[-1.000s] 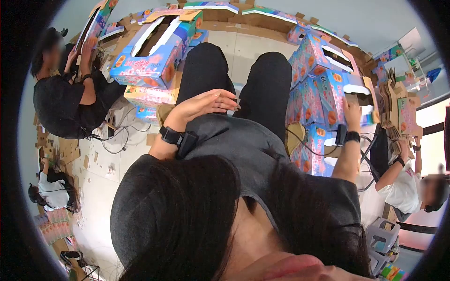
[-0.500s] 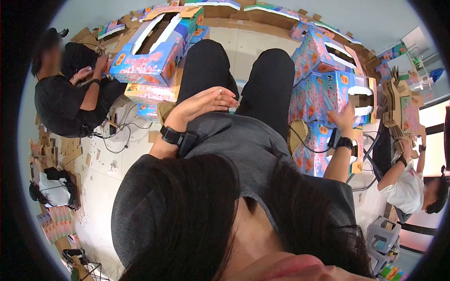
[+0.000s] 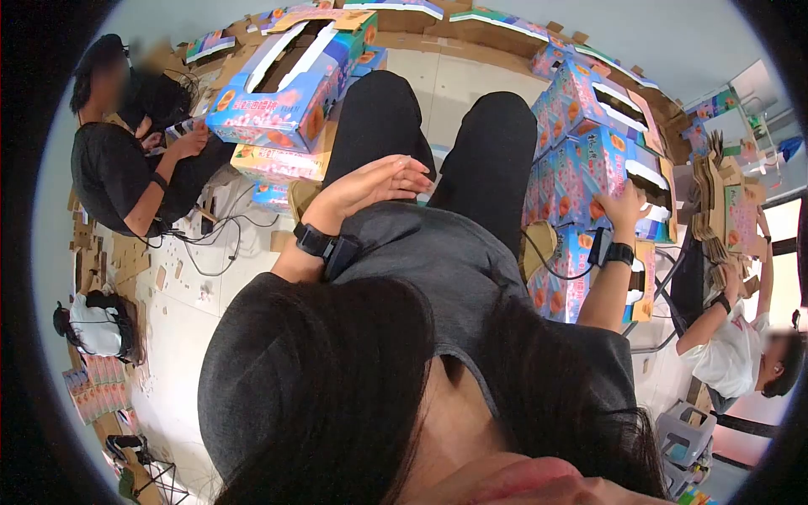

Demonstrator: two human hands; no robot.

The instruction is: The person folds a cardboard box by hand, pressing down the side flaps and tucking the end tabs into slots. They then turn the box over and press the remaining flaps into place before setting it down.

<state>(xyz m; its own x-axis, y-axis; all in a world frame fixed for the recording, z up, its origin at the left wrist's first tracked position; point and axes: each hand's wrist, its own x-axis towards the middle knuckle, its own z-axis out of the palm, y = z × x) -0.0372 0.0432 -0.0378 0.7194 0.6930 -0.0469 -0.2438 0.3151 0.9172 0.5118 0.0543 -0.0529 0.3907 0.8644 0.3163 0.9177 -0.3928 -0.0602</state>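
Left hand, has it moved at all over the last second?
No. The left hand stays flat at the top of the black trouser legs, fingertips at the gap between them, as before.

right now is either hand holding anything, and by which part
The left hand lies open and flat, holding nothing. The right hand rests on the side of a blue printed box; a grip cannot be told.

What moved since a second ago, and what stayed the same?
The right hand slid slightly lower on the stack of blue fruit boxes and rests flat against it. The co-worker in black on the left, who held a flat box up, lowered both hands. The left hand stayed open over the lap, holding nothing. The boxes stayed put.
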